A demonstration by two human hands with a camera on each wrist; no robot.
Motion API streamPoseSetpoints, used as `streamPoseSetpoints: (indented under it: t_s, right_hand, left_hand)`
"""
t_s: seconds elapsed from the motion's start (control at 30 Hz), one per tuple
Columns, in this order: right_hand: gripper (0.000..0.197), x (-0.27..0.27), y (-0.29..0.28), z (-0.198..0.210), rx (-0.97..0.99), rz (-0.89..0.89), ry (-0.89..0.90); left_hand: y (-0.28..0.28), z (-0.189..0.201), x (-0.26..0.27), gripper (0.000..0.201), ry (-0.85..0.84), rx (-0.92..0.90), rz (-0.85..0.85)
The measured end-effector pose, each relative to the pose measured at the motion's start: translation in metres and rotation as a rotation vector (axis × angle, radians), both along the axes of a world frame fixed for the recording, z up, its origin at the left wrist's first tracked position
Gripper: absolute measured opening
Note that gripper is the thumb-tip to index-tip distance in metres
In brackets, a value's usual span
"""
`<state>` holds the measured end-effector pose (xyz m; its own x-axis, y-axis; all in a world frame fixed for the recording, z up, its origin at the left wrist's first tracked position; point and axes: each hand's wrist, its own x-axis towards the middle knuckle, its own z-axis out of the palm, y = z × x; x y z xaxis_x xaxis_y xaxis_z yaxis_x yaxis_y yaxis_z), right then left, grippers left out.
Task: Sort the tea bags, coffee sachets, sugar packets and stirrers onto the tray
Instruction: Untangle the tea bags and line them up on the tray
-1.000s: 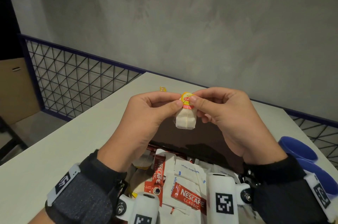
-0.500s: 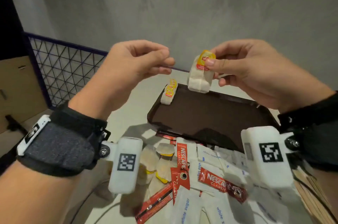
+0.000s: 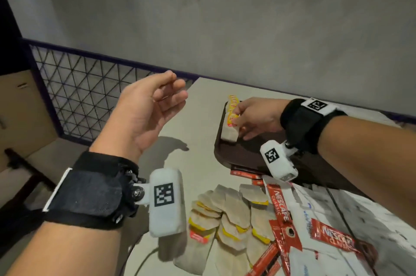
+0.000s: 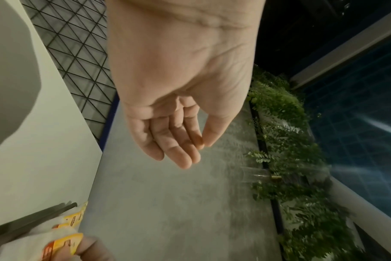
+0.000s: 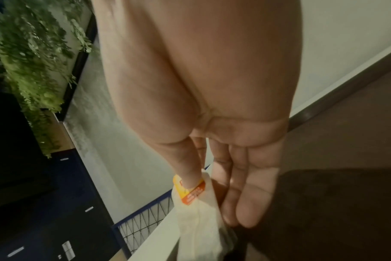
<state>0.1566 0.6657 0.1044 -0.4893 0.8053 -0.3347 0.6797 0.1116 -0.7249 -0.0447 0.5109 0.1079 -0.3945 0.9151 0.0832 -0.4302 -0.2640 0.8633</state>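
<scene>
Yellow-tagged tea bag (image 3: 229,127) pinched in the right hand (image 3: 254,118), going down beside others at the dark tray's (image 3: 247,158) far corner; left hand (image 3: 146,113) hangs loose, empty. Most tea bags, coffee sachets (image 3: 281,212), and sugar packets (image 3: 315,212) still await sorting.

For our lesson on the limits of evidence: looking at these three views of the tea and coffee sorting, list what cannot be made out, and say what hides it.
- Stirrers: none visible in any view.
- Whether the tea bag already rests on the tray: head view, the right hand covers it; right wrist view is blurred.
- Sugar packets: head view, print blurred, pile cut off by the lower edge.
- Tray's right part: head view, hidden behind the right forearm.
- Left hand: holds nothing.
</scene>
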Motion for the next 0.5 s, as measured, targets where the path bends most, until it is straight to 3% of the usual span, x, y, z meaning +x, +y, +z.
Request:
streamPoseSetpoints:
  t_s: [0.13,0.27,0.37,0.5]
  right_hand:
    - [0.014,-0.010,0.014,-0.007,0.026,-0.106,-0.063]
    - [0.006,-0.012,0.018,-0.010,0.031,-0.180,-0.073]
    - [0.032,-0.011,0.016,-0.011,-0.008,-0.201,-0.079]
    - [0.049,-0.009,0.003,-0.010,-0.056,-0.211,-0.086]
  left_hand:
    - [0.004,-0.003,-0.008,0.014,-0.062,-0.011,0.002]
    - [0.005,-0.006,-0.017,0.015,-0.138,-0.021,0.029]
    - [0.006,-0.006,-0.019,0.015,-0.161,-0.014,0.034]
    - [0.006,-0.006,-0.017,0.013,-0.155,-0.014,0.023]
